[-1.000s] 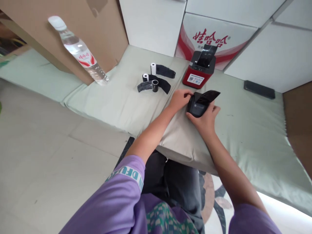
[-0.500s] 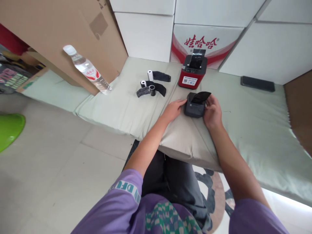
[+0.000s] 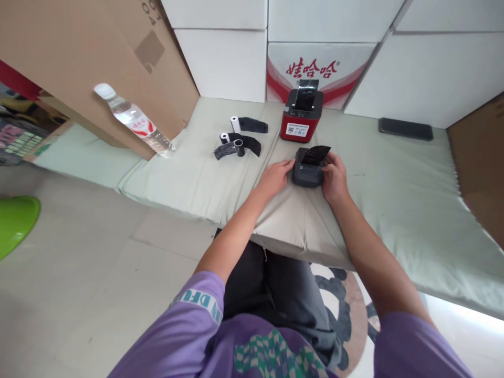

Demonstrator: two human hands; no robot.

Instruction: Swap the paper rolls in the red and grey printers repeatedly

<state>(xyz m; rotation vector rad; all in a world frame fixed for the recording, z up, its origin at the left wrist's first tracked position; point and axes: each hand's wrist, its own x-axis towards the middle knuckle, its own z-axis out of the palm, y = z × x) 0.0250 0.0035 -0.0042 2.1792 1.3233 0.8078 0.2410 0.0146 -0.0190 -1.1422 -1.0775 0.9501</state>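
Observation:
A small dark label printer (image 3: 308, 176) sits on the pale green cushion, with a black strip (image 3: 316, 154) curling up out of its top. My left hand (image 3: 274, 177) presses its fingertips to the printer's left side. On the opposite side, my right hand (image 3: 334, 176) has bent fingers against the printer, close to the strip's free end. Some of the right fingertips are hidden behind the printer. Just behind it stands a red and black printer (image 3: 301, 129), also with a black strip (image 3: 306, 94) coming out of its top.
Several small rolls with black strips, one a dark roll (image 3: 239, 147), lie to the left. A water bottle (image 3: 136, 121) leans near a cardboard box (image 3: 118, 58). White boxes (image 3: 323, 21) line the back. A black flat object (image 3: 405, 128) rests on the cushion (image 3: 394, 210) at right.
The whole view has shifted slightly, so most things appear further left. My right fingers have moved a little along the printer's right side; both hands stay at the printer.

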